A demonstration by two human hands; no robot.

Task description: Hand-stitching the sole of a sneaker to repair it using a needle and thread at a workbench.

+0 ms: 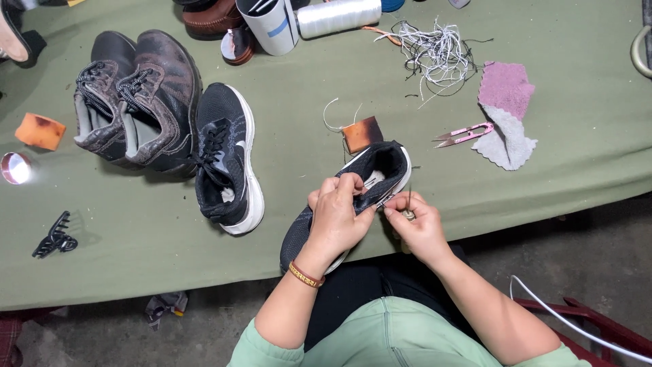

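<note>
A person in a pale green top sits at the edge of a table covered in olive-green cloth (pixel 543 177). The left hand (pixel 337 216) grips the collar of a black mesh running shoe with a white sole (pixel 380 170), which rests on the table's near edge at its six o'clock. The right hand (pixel 415 224), just at three o'clock of the left, pinches a thin needle (pixel 409 201) against the shoe's side. At nine o'clock lies the matching black running shoe (pixel 227 160), then a pair of worn brown leather shoes (pixel 136 98). At two o'clock lie pink thread snips (pixel 465 134), and beyond them a tangle of white and black thread (pixel 435 51).
</note>
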